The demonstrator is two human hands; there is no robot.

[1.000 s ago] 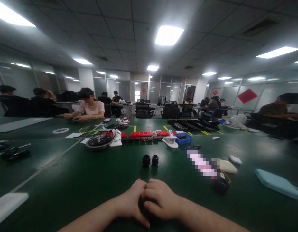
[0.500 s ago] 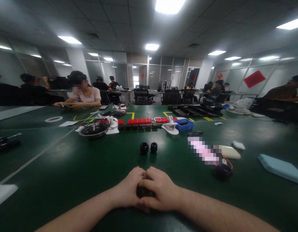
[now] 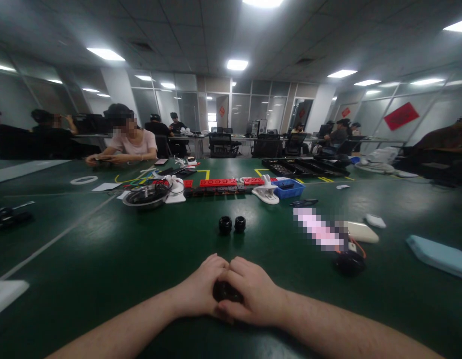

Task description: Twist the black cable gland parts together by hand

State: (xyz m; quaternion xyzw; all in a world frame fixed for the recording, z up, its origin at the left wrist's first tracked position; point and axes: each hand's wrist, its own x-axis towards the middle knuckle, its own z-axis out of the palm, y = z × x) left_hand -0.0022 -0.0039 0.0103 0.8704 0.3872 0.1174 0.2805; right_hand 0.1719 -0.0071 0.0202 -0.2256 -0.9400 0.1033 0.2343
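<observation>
Black rounded object (image 3: 228,292) sits enclosed between my two hands, low over the near part of the green table (image 3: 141,264); whether its underside touches the surface, I cannot tell. My left hand (image 3: 201,288) cups it from the left, and my right hand (image 3: 258,294) curls over it from the right, its fingers bent and its thumb along the near side. My hands meet at the fingertips on the far side, so both are closed around the object, with only its dark, glossy middle showing in the gap. Just beyond them, two black ribbed fittings, a left one (image 3: 225,225) and a right one (image 3: 240,224), stand upright side by side, slightly apart. Farther back, a row of red blocks (image 3: 218,183) lies behind a dark strip (image 3: 220,191), with a white clip (image 3: 267,192) and a blue bin (image 3: 288,189) at its right end. At its left are a white stand (image 3: 175,192) and a round metal bowl (image 3: 146,198) holding dark items. Over to my right lie a cream box (image 3: 361,232), a black round item (image 3: 349,263) with an orange cable near it, and a light blue case (image 3: 438,255). Across the table at the left, a person in a pink top (image 3: 131,142) leans over their hands.
</observation>
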